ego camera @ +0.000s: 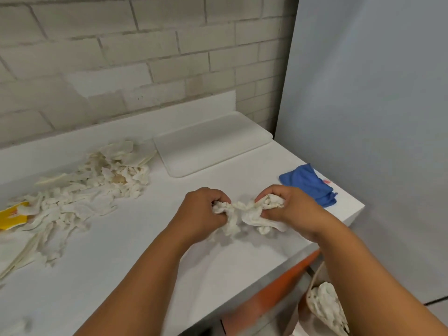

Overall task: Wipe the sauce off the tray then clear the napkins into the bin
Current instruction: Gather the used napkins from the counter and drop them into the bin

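Item: wad of napkins [247, 210], white, crumpled, stretched between both hands above the worktop [135, 251] near its right front corner. Left hand [202, 210] curled tight round one end; right hand [288, 207] curled round the other, fingers pinching the paper.

Item: tray [213, 144], white, flat, by the back edge towards the right. No sauce visible on it from here; wiping judged done.

Item: loose napkins and shreds [80, 190], heaped along the left edge and spreading toward the front. Judged most of the clearing remains.

Item: bin [324, 309], below the right front corner, only partly in view, white paper already inside.

Item: blue cloth [309, 184], folded, at the right edge.

Item: yellow packet [12, 215], at the left edge, half under shreds. Red marking present; too blurred to read. No other writing legible.

Handling note: compress the wad into one tight ball before carrying, so no strips trail or drop short of the bin.
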The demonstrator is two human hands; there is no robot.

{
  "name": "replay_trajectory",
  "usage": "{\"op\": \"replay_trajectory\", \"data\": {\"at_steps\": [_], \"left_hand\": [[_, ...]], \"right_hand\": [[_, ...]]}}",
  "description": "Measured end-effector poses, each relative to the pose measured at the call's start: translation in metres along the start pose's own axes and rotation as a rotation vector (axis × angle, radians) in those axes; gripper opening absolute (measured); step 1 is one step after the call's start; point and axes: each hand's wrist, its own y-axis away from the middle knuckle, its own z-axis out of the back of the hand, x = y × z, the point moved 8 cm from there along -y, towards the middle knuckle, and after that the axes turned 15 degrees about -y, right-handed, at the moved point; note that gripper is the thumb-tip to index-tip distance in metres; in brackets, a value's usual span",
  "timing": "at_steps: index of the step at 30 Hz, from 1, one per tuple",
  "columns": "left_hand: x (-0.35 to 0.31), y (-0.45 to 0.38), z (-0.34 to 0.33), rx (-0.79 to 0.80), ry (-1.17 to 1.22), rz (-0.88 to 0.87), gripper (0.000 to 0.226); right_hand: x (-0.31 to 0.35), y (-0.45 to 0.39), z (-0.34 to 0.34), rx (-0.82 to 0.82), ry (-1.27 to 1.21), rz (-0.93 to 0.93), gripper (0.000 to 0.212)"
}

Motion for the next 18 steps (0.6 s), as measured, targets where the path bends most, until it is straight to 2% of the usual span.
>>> {"op": "replay_trajectory", "data": {"at_steps": [6, 13, 18], "left_hand": [[-0.081, -0.013, -0.053, 0.110, 0.070, -0.161, 0.021], [-0.160, -0.017, -0.120, 0.237, 0.119, -0.285, 0.023], [-0.199, -0.011, -0.167, 0.322, 0.062, -0.346, 0.028]], "right_hand": [[-0.018, 0.048, 0.081, -0.141, -0.073, -0.005, 0.022], [-0.067, 0.102, 0.159, -0.254, -0.115, -0.135, 0.025], [-0.104, 0.132, 0.200, -0.335, -0.134, -0.221, 0.024]]}}
